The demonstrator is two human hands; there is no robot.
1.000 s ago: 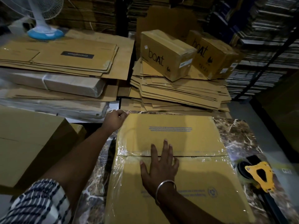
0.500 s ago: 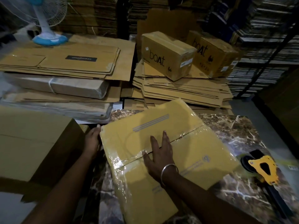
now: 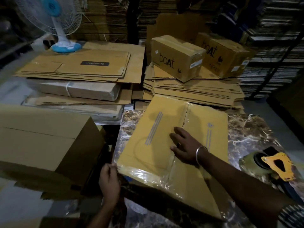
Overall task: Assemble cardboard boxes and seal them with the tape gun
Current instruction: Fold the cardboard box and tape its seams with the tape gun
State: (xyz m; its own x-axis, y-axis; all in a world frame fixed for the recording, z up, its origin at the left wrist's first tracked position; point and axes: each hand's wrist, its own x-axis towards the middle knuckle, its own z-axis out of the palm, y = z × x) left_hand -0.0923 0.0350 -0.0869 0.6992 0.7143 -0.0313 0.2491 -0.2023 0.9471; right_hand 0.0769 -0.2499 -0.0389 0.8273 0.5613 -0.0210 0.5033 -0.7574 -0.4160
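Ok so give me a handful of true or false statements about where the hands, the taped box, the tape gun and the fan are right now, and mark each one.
1. The right hand lies flat on top of the taped box. True.
2. The left hand holds the tape gun. False: the tape gun lies alone on the marble table, to the right of the box; the left hand is at the box's near left corner.
3. Two boxes printed boAt sit on a stack of flat cardboard. True.
4. The fan stands at the far right. False: it stands at the far left.
5. The box's top seam is untaped. False: glossy clear tape covers it.
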